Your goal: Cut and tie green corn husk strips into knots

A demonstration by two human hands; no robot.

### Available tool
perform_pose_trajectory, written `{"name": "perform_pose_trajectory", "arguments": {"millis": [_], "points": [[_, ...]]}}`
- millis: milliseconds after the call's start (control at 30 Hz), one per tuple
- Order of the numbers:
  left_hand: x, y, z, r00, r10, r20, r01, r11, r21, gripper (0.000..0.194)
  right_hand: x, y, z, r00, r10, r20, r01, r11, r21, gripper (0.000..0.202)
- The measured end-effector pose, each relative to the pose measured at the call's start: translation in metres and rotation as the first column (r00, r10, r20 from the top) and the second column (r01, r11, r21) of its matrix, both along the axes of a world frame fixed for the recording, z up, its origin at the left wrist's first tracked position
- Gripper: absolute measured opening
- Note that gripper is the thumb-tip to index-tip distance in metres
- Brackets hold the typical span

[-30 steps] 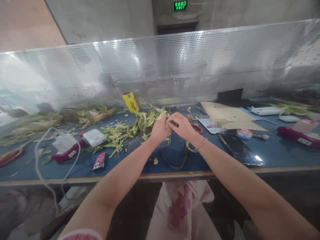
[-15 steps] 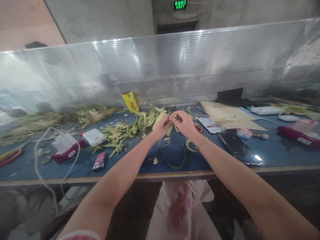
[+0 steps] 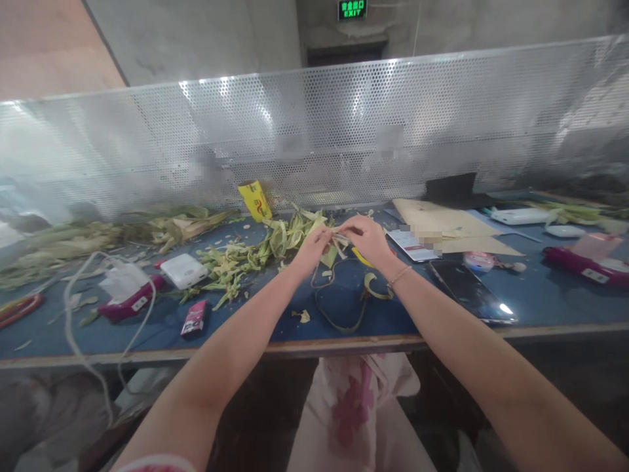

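My left hand (image 3: 316, 247) is closed with its fingers pinched around thin pale leaf strips (image 3: 339, 246) over the blue table. Just right of it, my right hand (image 3: 366, 236) pinches at the same strips, its fingertips close to those of the left. Green leaves (image 3: 280, 239) lie directly behind and left of my left hand. Below the hands a thin cord (image 3: 341, 328) curves on the table. Near my right wrist lies a curled leaf piece (image 3: 377, 288), and a yellow and red handle (image 3: 361, 257) shows partly under my right hand.
A phone (image 3: 472, 292), brown paper (image 3: 442, 216) and a purple holder (image 3: 584, 262) lie right. Left are a white box (image 3: 184, 270), a pink pack (image 3: 194, 318), another purple holder (image 3: 132, 298) and a cable (image 3: 69, 314). A perforated metal screen (image 3: 334, 124) stands behind.
The fingertips have drawn slightly apart, my right hand moving a little right. Pale strips now show between them, and the dark bit seen at the right fingers no longer shows.
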State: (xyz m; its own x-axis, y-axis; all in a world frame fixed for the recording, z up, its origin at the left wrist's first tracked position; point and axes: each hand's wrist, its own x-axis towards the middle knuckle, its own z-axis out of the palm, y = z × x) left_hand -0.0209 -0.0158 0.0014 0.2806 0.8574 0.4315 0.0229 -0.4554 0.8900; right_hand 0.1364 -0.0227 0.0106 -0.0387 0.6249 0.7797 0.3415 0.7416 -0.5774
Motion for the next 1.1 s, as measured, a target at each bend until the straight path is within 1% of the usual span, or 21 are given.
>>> {"name": "perform_pose_trajectory", "arguments": {"millis": [67, 167, 200, 267, 333, 367, 400, 533, 633, 733, 833, 900, 967, 1033, 1100], "points": [[-0.001, -0.001, 0.002, 0.999, 0.046, -0.025, -0.046, 0.999, -0.002, 0.024, 0.001, -0.001, 0.001, 1.000, -0.002, 0.023, 0.001, 1.000, 0.027, 0.012], [-0.002, -0.001, 0.004, 0.994, 0.086, -0.073, -0.085, 0.996, 0.019, 0.018, 0.001, -0.002, 0.001, 0.998, 0.058, -0.024, -0.058, 0.998, -0.017, 0.010], [-0.003, -0.001, 0.004, 0.993, 0.083, -0.089, -0.080, 0.996, 0.034, 0.017, 0.001, -0.001, 0.001, 0.994, 0.095, -0.055, -0.097, 0.994, -0.041, 0.014], [-0.004, 0.000, 0.004, 0.991, 0.065, -0.117, -0.057, 0.996, 0.071, 0.016, 0.001, 0.001, 0.000, 0.980, 0.161, -0.115, -0.170, 0.983, -0.073, 0.029], [-0.004, 0.002, 0.002, 0.989, 0.046, -0.141, -0.032, 0.994, 0.104, 0.017, 0.001, 0.004, -0.001, 0.974, 0.185, -0.133, -0.198, 0.976, -0.088, 0.040], [-0.004, 0.003, 0.002, 0.987, 0.043, -0.153, -0.025, 0.993, 0.116, 0.018, 0.001, 0.005, -0.002, 0.976, 0.179, -0.121, -0.190, 0.977, -0.092, 0.042], [-0.004, 0.003, 0.001, 0.985, 0.045, -0.166, -0.024, 0.992, 0.126, 0.017, 0.001, 0.005, -0.003, 0.982, 0.164, -0.098, -0.173, 0.980, -0.094, 0.039], [-0.003, 0.004, -0.001, 0.972, 0.051, -0.228, -0.020, 0.991, 0.136, 0.015, -0.002, 0.001, -0.003, 0.995, 0.088, 0.039, -0.086, 0.995, -0.053, 0.017], [-0.002, 0.002, 0.000, 0.965, 0.042, -0.259, 0.005, 0.984, 0.178, 0.014, -0.004, -0.003, -0.002, 0.991, 0.068, 0.115, -0.069, 0.998, -0.002, 0.010], [-0.002, -0.001, 0.003, 0.949, 0.096, -0.299, -0.023, 0.971, 0.238, 0.012, -0.004, -0.005, -0.001, 0.987, 0.056, 0.153, -0.059, 0.998, 0.021, 0.008], [-0.003, -0.002, 0.004, 0.917, 0.149, -0.370, -0.048, 0.962, 0.268, 0.020, -0.003, -0.006, -0.001, 0.977, 0.034, 0.210, -0.048, 0.997, 0.062, 0.005], [-0.004, -0.002, 0.003, 0.911, 0.134, -0.390, -0.025, 0.962, 0.272, 0.016, -0.003, -0.007, -0.001, 0.967, 0.029, 0.253, -0.056, 0.993, 0.102, 0.009], [-0.003, -0.002, 0.003, 0.919, 0.091, -0.384, 0.020, 0.961, 0.275, 0.010, -0.003, -0.010, -0.001, 0.955, 0.045, 0.295, -0.087, 0.987, 0.132, 0.010], [-0.002, -0.003, 0.001, 0.921, 0.060, -0.385, 0.049, 0.962, 0.267, 0.016, -0.004, -0.012, 0.000, 0.937, 0.064, 0.342, -0.122, 0.981, 0.149, 0.006], [0.000, -0.004, 0.000, 0.921, 0.059, -0.385, 0.045, 0.966, 0.254, 0.017, -0.005, -0.014, 0.001, 0.927, 0.064, 0.369, -0.132, 0.978, 0.160, 0.007]]}}
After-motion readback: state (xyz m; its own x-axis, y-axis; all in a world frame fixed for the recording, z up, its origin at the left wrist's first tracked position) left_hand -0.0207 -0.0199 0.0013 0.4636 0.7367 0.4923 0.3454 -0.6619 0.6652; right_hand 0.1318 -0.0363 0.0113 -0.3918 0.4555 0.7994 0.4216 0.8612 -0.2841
